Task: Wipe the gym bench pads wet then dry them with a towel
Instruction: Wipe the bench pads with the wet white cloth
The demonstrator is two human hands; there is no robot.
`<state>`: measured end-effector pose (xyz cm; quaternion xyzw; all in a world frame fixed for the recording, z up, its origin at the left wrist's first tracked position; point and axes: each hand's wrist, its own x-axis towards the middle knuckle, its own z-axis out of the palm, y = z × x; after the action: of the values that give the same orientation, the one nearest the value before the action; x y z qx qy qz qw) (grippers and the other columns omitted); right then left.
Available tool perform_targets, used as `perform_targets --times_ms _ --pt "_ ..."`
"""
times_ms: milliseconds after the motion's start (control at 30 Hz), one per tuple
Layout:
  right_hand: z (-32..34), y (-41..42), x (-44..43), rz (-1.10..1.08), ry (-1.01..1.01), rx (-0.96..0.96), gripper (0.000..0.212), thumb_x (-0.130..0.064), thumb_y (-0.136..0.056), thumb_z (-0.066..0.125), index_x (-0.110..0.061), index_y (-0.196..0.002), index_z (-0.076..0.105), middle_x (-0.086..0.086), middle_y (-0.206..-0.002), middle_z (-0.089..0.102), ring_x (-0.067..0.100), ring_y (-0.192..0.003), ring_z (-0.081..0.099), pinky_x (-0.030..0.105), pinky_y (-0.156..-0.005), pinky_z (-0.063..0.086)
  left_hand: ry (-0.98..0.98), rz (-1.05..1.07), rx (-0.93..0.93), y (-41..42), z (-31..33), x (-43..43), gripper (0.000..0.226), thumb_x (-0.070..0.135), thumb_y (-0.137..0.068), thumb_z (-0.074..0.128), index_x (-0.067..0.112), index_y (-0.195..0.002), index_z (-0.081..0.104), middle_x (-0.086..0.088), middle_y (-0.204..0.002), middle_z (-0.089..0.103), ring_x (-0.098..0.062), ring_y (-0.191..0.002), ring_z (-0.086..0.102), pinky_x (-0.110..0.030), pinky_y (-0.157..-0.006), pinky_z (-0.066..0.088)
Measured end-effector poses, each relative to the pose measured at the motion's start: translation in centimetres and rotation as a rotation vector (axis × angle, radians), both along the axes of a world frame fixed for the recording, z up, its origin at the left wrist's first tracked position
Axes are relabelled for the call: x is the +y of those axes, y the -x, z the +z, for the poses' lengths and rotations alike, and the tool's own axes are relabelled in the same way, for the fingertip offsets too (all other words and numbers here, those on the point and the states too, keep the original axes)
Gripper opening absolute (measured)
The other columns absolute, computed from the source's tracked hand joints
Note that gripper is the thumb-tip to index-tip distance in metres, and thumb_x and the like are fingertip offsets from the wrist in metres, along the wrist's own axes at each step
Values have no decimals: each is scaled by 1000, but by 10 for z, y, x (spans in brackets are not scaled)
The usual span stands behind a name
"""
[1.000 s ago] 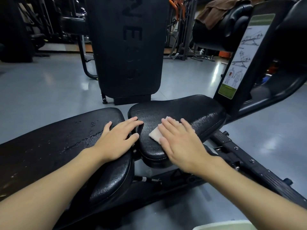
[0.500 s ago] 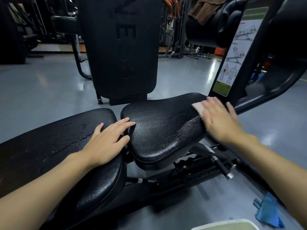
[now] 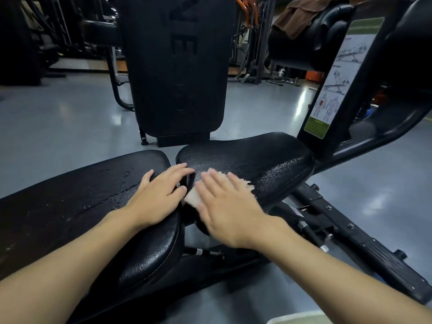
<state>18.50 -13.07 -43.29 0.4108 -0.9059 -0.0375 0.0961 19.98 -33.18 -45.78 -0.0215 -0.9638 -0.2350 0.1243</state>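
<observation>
At the seat pad's (image 3: 268, 164) near-left corner, the right hand (image 3: 224, 206) presses a pale wet cloth (image 3: 192, 199) flat under straight fingers, the pad's long axis running toward two o'clock, while the left hand (image 3: 159, 197), at nine o'clock, rests slack-fingered on the back pad (image 3: 81, 195).

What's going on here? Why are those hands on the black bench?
A person is cleaning a gym bench. Their right hand presses a small pale cloth flat against the near edge of the seat pad, wiping it. Their left hand rests flat on the end of the long back pad, which has water drops and streaks on it. Both pads look wet, so drying is not yet done. A brown towel hangs over another machine behind, untouched.
</observation>
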Motion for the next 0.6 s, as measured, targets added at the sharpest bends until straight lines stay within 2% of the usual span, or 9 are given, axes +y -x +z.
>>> perform_targets --times_ms 67,167,267,433,533,600 --pt "-1 -4 -5 43 -28 -28 88 -47 -78 -16 -18 -158 9 8 -167 2 24 -153 -6 54 -120 -6 -46 38 36 0 -1 -2 49 33 -94 35 36 -143 37 15 -156 28 1 -140 24 -42 -122 5" --pt "2 2 1 59 1 -17 80 -46 -84 -10 -24 -156 17 5 -166 10 20 -153 2 53 -121 1 -15 60 33 0 -1 -2 44 27 -100 38 31 -144 38 13 -155 34 1 -141 24 -37 -122 3" --pt "5 17 11 41 1 -16 71 -43 -91 -4 -25 -154 24 2 -165 17 17 -152 9 47 -122 5 35 49 6 0 -1 0 53 46 -95 31 33 -146 36 14 -156 32 2 -143 20 -37 -122 1" --pt "29 79 48 -220 42 -56 52 -33 -105 19 -25 -156 22 -1 -166 13 12 -152 7 44 -122 5 48 40 17 -1 -2 -3 72 69 -83 25 36 -146 34 16 -155 32 4 -144 17 -40 -122 2" --pt "40 125 84 -434 80 -70 52 -31 -104 21 -22 -155 24 3 -165 15 15 -152 9 47 -122 7 65 47 16 1 -3 -4 67 69 -88 33 36 -147 33 15 -156 30 3 -144 18 -39 -122 2" --pt "45 146 94 -534 104 -88 53 -30 -102 20 -19 -154 27 5 -163 19 18 -151 13 51 -122 7 60 43 24 1 -4 -4 72 72 -84 30 36 -146 34 17 -156 30 3 -143 20 -40 -122 2"
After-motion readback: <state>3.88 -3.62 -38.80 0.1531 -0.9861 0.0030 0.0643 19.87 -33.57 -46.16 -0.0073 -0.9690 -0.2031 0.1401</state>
